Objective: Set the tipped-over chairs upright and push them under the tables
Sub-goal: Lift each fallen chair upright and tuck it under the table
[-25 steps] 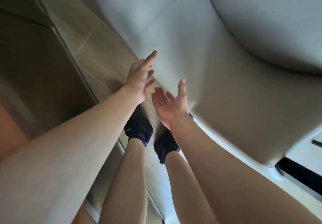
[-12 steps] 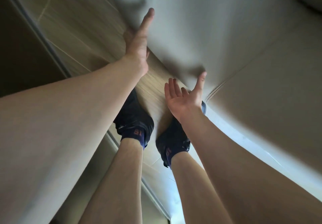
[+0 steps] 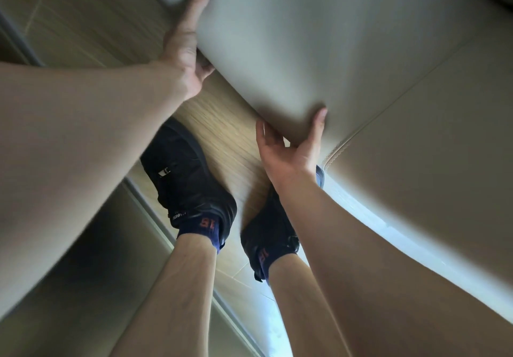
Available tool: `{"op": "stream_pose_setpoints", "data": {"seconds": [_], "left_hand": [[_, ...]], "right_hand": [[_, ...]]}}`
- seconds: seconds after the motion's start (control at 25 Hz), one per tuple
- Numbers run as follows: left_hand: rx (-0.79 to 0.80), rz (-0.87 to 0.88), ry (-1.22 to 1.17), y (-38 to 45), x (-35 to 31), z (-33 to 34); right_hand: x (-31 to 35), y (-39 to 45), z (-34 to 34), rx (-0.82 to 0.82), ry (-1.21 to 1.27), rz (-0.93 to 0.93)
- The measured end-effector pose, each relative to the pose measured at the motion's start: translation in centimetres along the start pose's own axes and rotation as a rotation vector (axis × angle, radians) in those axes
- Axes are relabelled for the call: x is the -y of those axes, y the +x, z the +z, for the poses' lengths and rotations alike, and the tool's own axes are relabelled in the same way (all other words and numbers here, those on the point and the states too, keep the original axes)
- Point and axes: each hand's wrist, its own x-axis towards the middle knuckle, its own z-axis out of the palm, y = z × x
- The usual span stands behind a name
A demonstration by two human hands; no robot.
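Note:
A tipped-over chair [image 3: 347, 51] with pale beige upholstery fills the upper right of the head view, lying low over the floor. A stitched seam runs across its padding. My left hand [image 3: 183, 45] grips its near edge, with the thumb stretched along the top face and the fingers tucked beneath. My right hand [image 3: 288, 153] holds the same edge lower down, near the seam, thumb on the upholstery and fingers under the rim. The chair's legs and any table are out of view.
My feet in black shoes [image 3: 191, 178] stand on the wood-look floor [image 3: 222, 117] just below the chair's edge. A pale metal floor strip [image 3: 150, 209] runs diagonally past the left shoe, with a darker surface [image 3: 83, 273] beyond it.
Both hands were open and apart from the chair; they have moved forward and closed round its edge. The view has come closer to the chair.

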Motion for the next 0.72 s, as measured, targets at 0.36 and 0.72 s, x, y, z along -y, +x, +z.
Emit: {"op": "stream_pose_setpoints", "data": {"seconds": [0.36, 0.72], "left_hand": [[0.004, -0.111, 0.069, -6.8, -7.1, 1.4], [-0.001, -0.172, 0.205, -17.5, -18.7, 6.3]], "right_hand": [[1.2, -9.1, 2.9, -0.051, 0.014, 0.023], [3.7, -22.0, 9.3, -0.228, -0.112, 0.049]]}}
